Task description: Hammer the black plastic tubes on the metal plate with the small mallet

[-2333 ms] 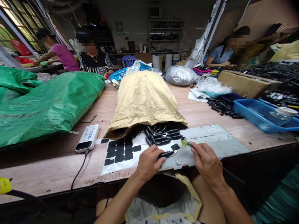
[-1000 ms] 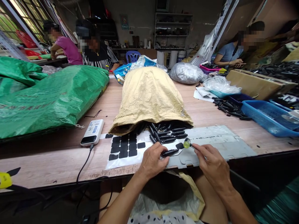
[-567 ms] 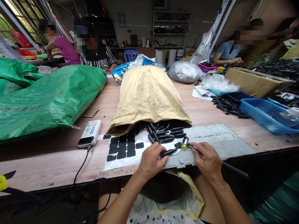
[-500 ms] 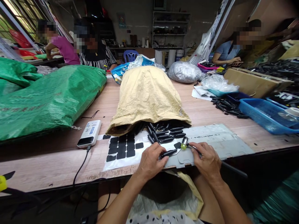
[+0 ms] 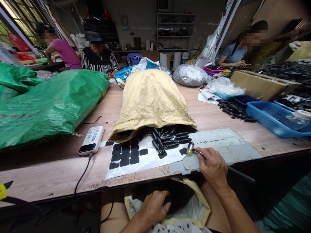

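In my right hand [image 5: 213, 166] is a small hammer [image 5: 190, 149] with a metal head and a yellow-green face. Its dark handle passes under my palm and sticks out past the table edge, and the head rests over a grey board [image 5: 223, 145]. My left hand [image 5: 156, 205] is below the table edge, at the mouth of an open sack [image 5: 206, 207] on my lap. Its fingers are curled; anything between them is lost against the dark inside. Black pen-like pieces [image 5: 167, 140] spill from a tan sack [image 5: 153, 97] onto a white sheet [image 5: 145, 166] with black rounded squares [image 5: 125, 155].
Left of the sheet lies a white power bank [image 5: 91, 139] with a cable. A large green sack [image 5: 53, 103] fills the table's left side. On the right are a blue basket [image 5: 279, 119], more black pieces [image 5: 233, 110] and a cardboard box [image 5: 262, 85]. Several people sit farther back.
My left hand has moved from the sheet, where it held a black pen-like piece, down to the open sack on my lap. My right hand keeps the hammer in nearly the same place.
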Available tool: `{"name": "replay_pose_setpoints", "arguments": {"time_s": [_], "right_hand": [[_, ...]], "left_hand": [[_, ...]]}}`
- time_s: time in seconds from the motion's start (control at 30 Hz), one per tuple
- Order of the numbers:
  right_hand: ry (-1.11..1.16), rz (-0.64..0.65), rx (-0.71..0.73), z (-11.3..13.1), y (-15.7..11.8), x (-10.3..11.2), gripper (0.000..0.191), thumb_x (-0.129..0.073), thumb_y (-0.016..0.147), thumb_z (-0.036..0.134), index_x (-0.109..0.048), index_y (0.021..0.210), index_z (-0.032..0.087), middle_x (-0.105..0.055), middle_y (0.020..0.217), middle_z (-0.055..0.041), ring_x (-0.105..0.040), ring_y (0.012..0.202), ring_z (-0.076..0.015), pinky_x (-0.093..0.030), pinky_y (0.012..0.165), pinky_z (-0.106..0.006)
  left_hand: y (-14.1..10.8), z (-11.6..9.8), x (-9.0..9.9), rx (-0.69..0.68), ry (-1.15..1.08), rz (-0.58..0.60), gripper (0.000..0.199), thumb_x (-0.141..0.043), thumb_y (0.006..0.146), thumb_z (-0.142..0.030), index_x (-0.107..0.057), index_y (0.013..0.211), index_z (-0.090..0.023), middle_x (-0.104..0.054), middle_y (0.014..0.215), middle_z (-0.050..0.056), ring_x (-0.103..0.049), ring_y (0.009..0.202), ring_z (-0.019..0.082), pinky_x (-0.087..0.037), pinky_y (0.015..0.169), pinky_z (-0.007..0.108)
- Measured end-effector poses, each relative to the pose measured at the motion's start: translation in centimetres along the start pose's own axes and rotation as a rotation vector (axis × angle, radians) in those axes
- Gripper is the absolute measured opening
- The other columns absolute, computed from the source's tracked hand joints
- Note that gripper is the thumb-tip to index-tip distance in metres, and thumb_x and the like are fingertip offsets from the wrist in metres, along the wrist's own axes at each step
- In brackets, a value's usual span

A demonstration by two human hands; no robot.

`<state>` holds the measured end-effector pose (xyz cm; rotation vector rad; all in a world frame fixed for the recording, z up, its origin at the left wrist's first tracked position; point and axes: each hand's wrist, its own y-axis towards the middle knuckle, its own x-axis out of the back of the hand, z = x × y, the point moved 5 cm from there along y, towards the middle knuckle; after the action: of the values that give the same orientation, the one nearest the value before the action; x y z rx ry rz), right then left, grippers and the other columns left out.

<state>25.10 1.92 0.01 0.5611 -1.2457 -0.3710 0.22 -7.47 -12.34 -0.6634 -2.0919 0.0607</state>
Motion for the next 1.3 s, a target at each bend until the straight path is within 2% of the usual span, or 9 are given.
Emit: {"name": "replay_pose_setpoints", "arguments": {"time_s": [0.1, 0.2, 0.3, 0.4, 0.5, 0.6, 0.77, 1.07, 1.3], "right_hand": [[0.007, 0.0, 0.007, 0.0, 0.0, 0.1, 0.026, -0.054, 0.094, 0.024, -0.071, 0.113, 0.027, -0.066, 0.094, -0.004, -0.056, 0.085, -0.0215, -0.04, 0.078, -0.035], [0.009, 0.005, 0.006, 0.1, 0.0, 0.1, 0.026, -0.053, 0.095, 0.024, -0.071, 0.114, 0.027, -0.066, 0.095, -0.0039, -0.056, 0.086, -0.0217, -0.041, 0.079, -0.034], [0.007, 0.004, 0.002, 0.2, 0.0, 0.2, 0.026, -0.054, 0.095, 0.024, -0.071, 0.114, 0.028, -0.066, 0.095, -0.0036, -0.056, 0.086, -0.0215, -0.041, 0.078, -0.034], [-0.003, -0.005, 0.003, 0.2, 0.0, 0.2, 0.026, -0.054, 0.095, 0.025, -0.071, 0.113, 0.028, -0.066, 0.094, -0.0038, -0.056, 0.085, -0.0213, -0.041, 0.077, -0.034], [-0.009, -0.021, 0.009, 0.2, 0.0, 0.2, 0.026, -0.053, 0.095, 0.025, -0.071, 0.113, 0.027, -0.066, 0.094, -0.0041, -0.057, 0.084, -0.0209, -0.041, 0.076, -0.035], [-0.006, -0.026, 0.014, 0.2, 0.0, 0.2, 0.025, -0.053, 0.094, 0.024, -0.071, 0.112, 0.027, -0.066, 0.093, -0.0041, -0.056, 0.084, -0.0208, -0.041, 0.076, -0.034], [-0.001, -0.018, 0.014, 0.2, 0.0, 0.1, 0.026, -0.053, 0.095, 0.024, -0.071, 0.114, 0.028, -0.065, 0.094, -0.0038, -0.056, 0.085, -0.0208, -0.04, 0.077, -0.033], [0.004, -0.002, 0.008, 0.2, 0.0, 0.1, 0.026, -0.054, 0.095, 0.024, -0.071, 0.114, 0.028, -0.066, 0.093, -0.0033, -0.055, 0.085, -0.0212, -0.04, 0.078, -0.034], [-0.012, 0.009, -0.001, 0.2, 0.1, 0.2, 0.025, -0.054, 0.095, 0.024, -0.071, 0.113, 0.028, -0.066, 0.095, -0.0036, -0.056, 0.086, -0.0215, -0.04, 0.078, -0.034]], "left_hand": [[0.3, 2.6, -2.0, 0.1, 0.045, 0.052, 0.034, -0.06, 0.087, -0.026, -0.062, 0.121, -0.029, -0.072, 0.118, 0.008, -0.068, 0.11, 0.03, -0.055, 0.088, 0.039], [-0.3, 0.3, -0.1, -0.029, 0.057, 0.064, 0.037, -0.065, 0.084, -0.024, -0.064, 0.121, -0.028, -0.073, 0.111, 0.008, -0.07, 0.102, 0.029, -0.055, 0.086, 0.038], [-1.2, -4.8, 5.2, -0.29, 0.035, 0.028, 0.026, -0.068, 0.084, -0.026, -0.069, 0.11, -0.029, -0.074, 0.097, 0.003, -0.07, 0.086, 0.023, -0.053, 0.078, 0.031], [-0.8, -7.9, 11.8, -0.463, -0.035, -0.161, 0.016, -0.059, 0.094, -0.026, -0.07, 0.105, -0.026, -0.072, 0.087, 0.003, -0.067, 0.077, 0.017, -0.051, 0.071, 0.026], [1.3, -6.6, 17.5, -0.394, 0.002, -0.502, 0.02, -0.055, 0.095, -0.022, -0.069, 0.111, -0.023, -0.069, 0.096, 0.006, -0.065, 0.086, 0.018, -0.052, 0.078, 0.028], [3.7, -4.2, 20.1, -0.291, 0.192, -0.605, 0.025, -0.061, 0.092, -0.02, -0.066, 0.116, -0.024, -0.063, 0.112, 0.007, -0.06, 0.102, 0.022, -0.051, 0.09, 0.035], [5.5, -3.0, 20.7, -0.254, 0.38, -0.508, 0.024, -0.07, 0.087, -0.018, -0.065, 0.108, -0.025, -0.063, 0.114, 0.005, -0.055, 0.101, 0.023, -0.045, 0.088, 0.036], [5.1, -2.6, 20.2, -0.243, 0.322, -0.43, 0.013, -0.071, 0.089, -0.025, -0.068, 0.102, -0.023, -0.065, 0.101, 0.003, -0.054, 0.097, 0.023, -0.04, 0.084, 0.035], [4.4, -5.7, 17.2, -0.319, 0.123, -0.427, 0.012, -0.071, 0.09, -0.029, -0.069, 0.1, -0.022, -0.065, 0.096, 0.004, -0.057, 0.094, 0.022, -0.043, 0.083, 0.034]]}}
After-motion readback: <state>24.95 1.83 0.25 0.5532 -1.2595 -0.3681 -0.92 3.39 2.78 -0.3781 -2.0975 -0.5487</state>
